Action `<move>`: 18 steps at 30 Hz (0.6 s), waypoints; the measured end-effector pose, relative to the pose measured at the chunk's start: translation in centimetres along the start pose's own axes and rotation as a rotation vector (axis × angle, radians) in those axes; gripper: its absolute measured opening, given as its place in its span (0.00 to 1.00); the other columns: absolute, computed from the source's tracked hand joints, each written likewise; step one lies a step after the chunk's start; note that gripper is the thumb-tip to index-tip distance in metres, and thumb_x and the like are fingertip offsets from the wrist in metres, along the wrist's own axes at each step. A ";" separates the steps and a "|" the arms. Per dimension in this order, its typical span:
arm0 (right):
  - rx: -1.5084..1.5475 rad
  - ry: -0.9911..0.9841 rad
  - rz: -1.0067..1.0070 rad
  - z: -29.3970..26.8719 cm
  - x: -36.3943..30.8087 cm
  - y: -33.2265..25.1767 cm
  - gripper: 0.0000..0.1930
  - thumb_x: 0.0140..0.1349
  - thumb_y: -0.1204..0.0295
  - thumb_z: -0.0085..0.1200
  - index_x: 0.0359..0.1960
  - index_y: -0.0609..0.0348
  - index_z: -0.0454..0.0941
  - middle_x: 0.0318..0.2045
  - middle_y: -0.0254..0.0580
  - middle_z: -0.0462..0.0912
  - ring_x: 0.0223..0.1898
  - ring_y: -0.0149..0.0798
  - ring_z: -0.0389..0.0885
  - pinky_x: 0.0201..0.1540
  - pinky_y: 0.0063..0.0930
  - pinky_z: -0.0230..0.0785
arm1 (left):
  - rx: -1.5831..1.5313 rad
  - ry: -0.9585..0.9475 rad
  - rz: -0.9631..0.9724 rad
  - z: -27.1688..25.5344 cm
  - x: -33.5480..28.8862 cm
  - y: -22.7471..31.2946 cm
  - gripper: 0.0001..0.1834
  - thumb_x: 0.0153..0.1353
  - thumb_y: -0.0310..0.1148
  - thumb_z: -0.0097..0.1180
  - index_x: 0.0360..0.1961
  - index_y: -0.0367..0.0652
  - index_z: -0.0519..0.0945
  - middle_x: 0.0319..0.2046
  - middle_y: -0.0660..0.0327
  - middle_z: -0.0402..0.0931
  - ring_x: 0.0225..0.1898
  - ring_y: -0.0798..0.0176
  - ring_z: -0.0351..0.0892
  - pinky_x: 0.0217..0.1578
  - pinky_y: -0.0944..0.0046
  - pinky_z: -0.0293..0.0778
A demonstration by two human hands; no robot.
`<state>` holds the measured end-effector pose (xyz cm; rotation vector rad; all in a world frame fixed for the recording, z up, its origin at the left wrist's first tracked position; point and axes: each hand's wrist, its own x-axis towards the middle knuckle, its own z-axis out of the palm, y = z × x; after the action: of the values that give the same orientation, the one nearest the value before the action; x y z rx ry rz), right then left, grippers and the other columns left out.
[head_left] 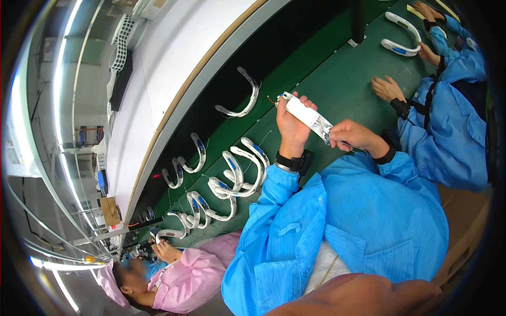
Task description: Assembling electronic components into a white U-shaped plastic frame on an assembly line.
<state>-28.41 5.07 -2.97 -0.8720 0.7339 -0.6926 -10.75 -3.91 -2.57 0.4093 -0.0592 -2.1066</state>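
Note:
Over the green workbench I hold a long white plastic casing. My left hand is wrapped round its upper end, thumb on one side and fingers on the other. Small parts and a short red wire show at that end. My right hand is closed in a pinch at the casing's other end, where thin wires and silvery parts lie in the open housing. A thin wire hangs below my right fingers; exactly what they grip is hidden.
Several white U-shaped neckbands with blue parts lie left of me, more on the dark strip behind. Co-workers sit on both sides: a blue sleeve at right, a pink one at left. A dark post stands at the back.

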 end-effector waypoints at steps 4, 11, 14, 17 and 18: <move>-0.191 0.144 0.076 0.6 0.5 0.4 0.14 0.61 0.67 0.46 0.23 0.62 0.76 0.10 0.32 0.71 0.10 0.24 0.65 0.13 0.19 0.53 | 0.079 0.023 0.076 0.4 -0.5 -0.2 0.22 0.66 0.51 0.40 0.41 0.40 0.71 0.30 0.57 0.69 0.33 0.58 0.68 0.39 0.55 0.68; -0.373 0.170 -0.011 1.4 1.6 0.9 0.12 0.59 0.67 0.47 0.24 0.61 0.77 0.10 0.33 0.73 0.12 0.24 0.68 0.16 0.21 0.56 | 0.162 0.000 0.124 1.4 -1.4 -0.9 0.26 0.67 0.57 0.34 0.43 0.42 0.69 0.29 0.57 0.68 0.31 0.58 0.67 0.38 0.55 0.67; -0.485 0.187 -0.095 1.7 1.6 1.1 0.13 0.61 0.66 0.47 0.25 0.61 0.78 0.12 0.34 0.74 0.13 0.25 0.69 0.17 0.21 0.58 | 0.249 -0.058 0.153 1.6 -1.8 -0.8 0.29 0.67 0.59 0.30 0.44 0.43 0.68 0.28 0.57 0.68 0.31 0.58 0.67 0.37 0.55 0.67; -0.280 0.262 -0.018 2.3 1.3 0.3 0.13 0.63 0.66 0.48 0.27 0.61 0.79 0.13 0.34 0.75 0.13 0.26 0.71 0.18 0.21 0.61 | 0.325 -0.079 0.203 1.6 -2.0 -1.1 0.31 0.67 0.61 0.27 0.45 0.42 0.66 0.27 0.56 0.69 0.30 0.58 0.68 0.36 0.55 0.68; -0.280 0.263 -0.017 2.6 1.3 0.3 0.13 0.63 0.66 0.48 0.27 0.61 0.79 0.13 0.34 0.75 0.13 0.26 0.71 0.18 0.21 0.61 | 0.323 -0.079 0.202 1.7 -2.2 -1.1 0.31 0.67 0.61 0.27 0.45 0.42 0.66 0.27 0.56 0.69 0.30 0.58 0.68 0.36 0.55 0.68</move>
<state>-25.53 5.32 -2.46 -1.0537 1.0786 -0.7381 -11.11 -1.66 -0.64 0.4894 -0.4732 -1.9149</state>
